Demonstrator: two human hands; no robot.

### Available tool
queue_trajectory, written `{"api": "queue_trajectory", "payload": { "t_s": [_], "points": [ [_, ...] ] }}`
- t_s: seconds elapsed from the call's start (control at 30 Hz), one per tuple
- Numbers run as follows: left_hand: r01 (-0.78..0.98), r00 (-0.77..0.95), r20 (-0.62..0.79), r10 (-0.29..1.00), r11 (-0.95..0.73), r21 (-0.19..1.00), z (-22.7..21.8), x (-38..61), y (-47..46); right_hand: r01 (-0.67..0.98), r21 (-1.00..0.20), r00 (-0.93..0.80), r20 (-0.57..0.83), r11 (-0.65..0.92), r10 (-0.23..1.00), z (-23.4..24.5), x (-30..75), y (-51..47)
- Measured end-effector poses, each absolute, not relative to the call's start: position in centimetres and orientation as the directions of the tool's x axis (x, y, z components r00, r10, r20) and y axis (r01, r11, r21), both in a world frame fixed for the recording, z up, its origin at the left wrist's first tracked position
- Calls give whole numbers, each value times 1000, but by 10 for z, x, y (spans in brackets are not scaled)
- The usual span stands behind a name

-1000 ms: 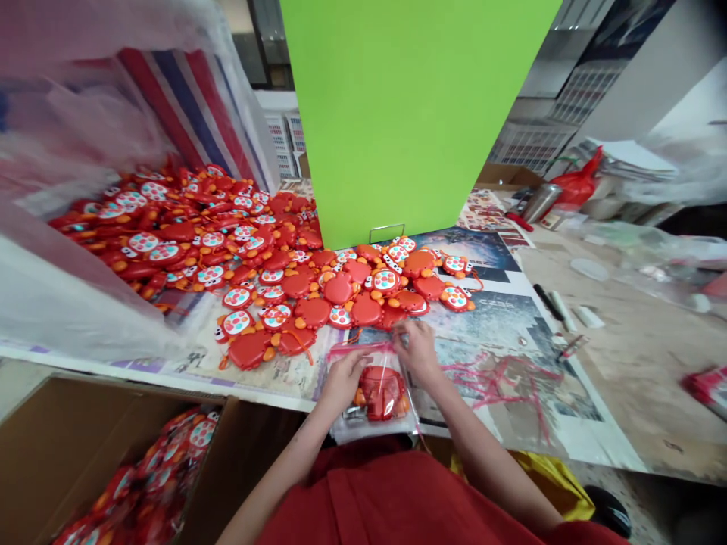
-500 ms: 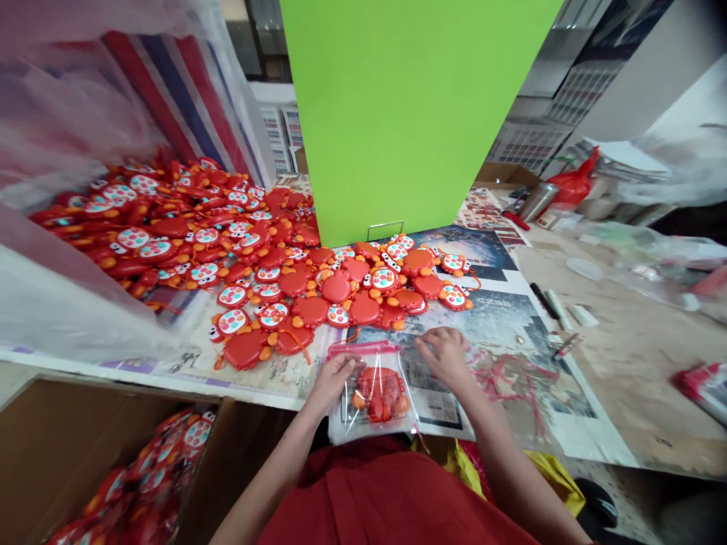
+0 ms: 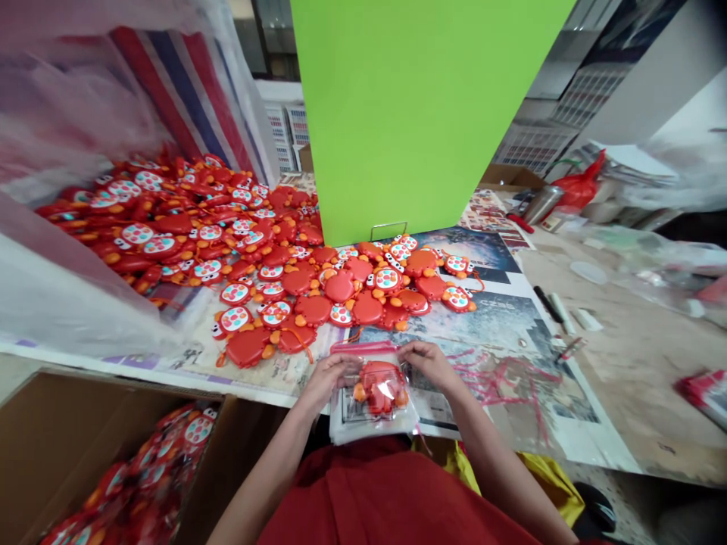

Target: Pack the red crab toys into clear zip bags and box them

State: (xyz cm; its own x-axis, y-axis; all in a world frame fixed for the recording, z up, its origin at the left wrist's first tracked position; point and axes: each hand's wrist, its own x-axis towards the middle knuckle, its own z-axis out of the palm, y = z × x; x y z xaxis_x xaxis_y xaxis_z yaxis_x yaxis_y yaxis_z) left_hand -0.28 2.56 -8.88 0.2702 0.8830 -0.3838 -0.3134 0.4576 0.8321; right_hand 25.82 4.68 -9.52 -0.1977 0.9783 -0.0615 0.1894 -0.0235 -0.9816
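A clear zip bag [image 3: 347, 425] with a pink top strip lies at the table's front edge, close to my body. Inside it sits a red crab-shaped toy [image 3: 382, 387] with orange claws, its plain red side up. My left hand [image 3: 334, 375] pinches the bag's left side, just below the strip. At the upper right corner, my right hand [image 3: 427, 360] has thumb and fingers closed on the bag's edge. More clear bags seem to be stacked underneath. Beyond the hands spreads a pile of similar crab toys [image 3: 338, 286], some showing white bellies with coloured dots.
A tall green panel [image 3: 425, 113] stands behind the pile. More toys spill from a plastic-lined striped sack [image 3: 170, 91] at left. Bagged toys fill a cardboard box [image 3: 85, 431] below. Pink strips [image 3: 511, 375], pens [image 3: 548, 304] and a flask [image 3: 542, 203] lie to the right.
My right hand has moved left and down onto the bag's upper right corner and closed there. My left hand stays at the bag's left side. The view has shifted slightly.
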Motion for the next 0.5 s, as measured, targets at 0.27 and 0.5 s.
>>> {"api": "queue_trajectory", "payload": {
  "t_s": [0.27, 0.5],
  "points": [
    [-350, 212, -369, 905, 423, 836, -86, 3, 21, 386, -922, -237, -63, 35, 969, -101, 257, 54],
    [-247, -47, -268, 962, 249, 936, -44, -30, 18, 439, -896, -212, -25, 72, 977, -109, 259, 58]
  ]
}}
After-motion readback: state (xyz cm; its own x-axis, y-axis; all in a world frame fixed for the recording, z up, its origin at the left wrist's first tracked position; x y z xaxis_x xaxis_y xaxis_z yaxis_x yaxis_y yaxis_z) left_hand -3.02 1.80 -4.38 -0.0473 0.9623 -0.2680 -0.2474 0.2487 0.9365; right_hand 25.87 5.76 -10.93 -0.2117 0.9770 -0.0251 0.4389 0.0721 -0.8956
